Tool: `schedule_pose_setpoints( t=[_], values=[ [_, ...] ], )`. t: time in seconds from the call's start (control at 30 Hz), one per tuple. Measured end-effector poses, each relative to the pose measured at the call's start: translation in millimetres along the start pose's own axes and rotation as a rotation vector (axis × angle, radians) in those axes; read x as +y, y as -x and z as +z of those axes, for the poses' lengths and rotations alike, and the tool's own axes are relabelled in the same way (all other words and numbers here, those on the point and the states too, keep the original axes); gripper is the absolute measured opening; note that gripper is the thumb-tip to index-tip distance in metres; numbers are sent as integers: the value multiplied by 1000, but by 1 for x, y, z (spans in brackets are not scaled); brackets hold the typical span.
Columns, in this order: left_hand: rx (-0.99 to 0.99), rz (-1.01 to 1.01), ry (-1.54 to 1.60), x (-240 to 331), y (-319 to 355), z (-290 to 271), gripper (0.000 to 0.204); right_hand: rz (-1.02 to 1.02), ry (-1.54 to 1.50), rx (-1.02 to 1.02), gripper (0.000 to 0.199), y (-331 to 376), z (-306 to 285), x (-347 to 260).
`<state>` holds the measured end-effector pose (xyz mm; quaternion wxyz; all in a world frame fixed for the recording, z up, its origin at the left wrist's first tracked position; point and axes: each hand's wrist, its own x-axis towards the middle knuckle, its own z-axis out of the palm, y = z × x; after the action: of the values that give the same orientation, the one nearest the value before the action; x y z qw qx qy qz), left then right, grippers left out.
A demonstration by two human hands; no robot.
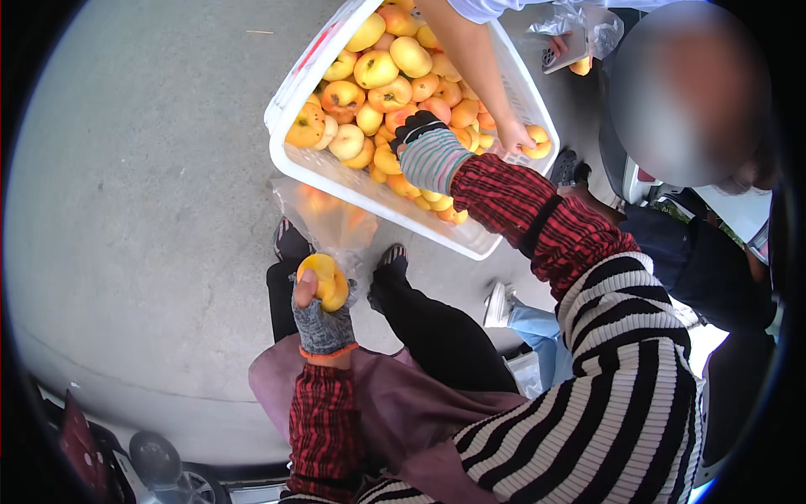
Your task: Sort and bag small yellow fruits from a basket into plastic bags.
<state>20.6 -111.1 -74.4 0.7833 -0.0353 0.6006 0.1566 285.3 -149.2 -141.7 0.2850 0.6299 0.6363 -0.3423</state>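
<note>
My left hand (319,315), in a grey knit glove with an orange cuff and bare fingertips, grips a yellow flat peach (325,282) above my lap. A clear plastic bag (323,220) with several orange-yellow fruits hangs just beyond it, against the crate's near side. My right hand (430,151) reaches into the white plastic crate (378,202), which is heaped with yellow and orange flat peaches (390,95). It wears a striped glove with black fingers. The fingers curl down among the fruit, and whatever is under them is hidden.
Another person's hand (516,134) holds a peach (537,143) at the crate's right side. Farther right sits a person (688,92), near a hand with a phone (567,50) and a plastic bag (604,32). Wheels (155,458) show at lower left.
</note>
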Motion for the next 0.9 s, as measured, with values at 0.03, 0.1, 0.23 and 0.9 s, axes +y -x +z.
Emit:
schedule_pose_setpoints(
  t=[0.03,0.1,0.23,0.9],
  values=[
    [20,3,-12,0,1,-3,43,-12,-14,5,23,-9,-5,-7],
    [-16,-15,-3,-4,0,4,44,21,-221,572,24,-27,-19,-7],
    [-35,-12,-54,-8,-2,6,45,85,-253,628,24,-102,-7,-19],
    [-37,125,-223,-7,22,17,49,46,-251,664,27,14,-31,16]
  ],
)
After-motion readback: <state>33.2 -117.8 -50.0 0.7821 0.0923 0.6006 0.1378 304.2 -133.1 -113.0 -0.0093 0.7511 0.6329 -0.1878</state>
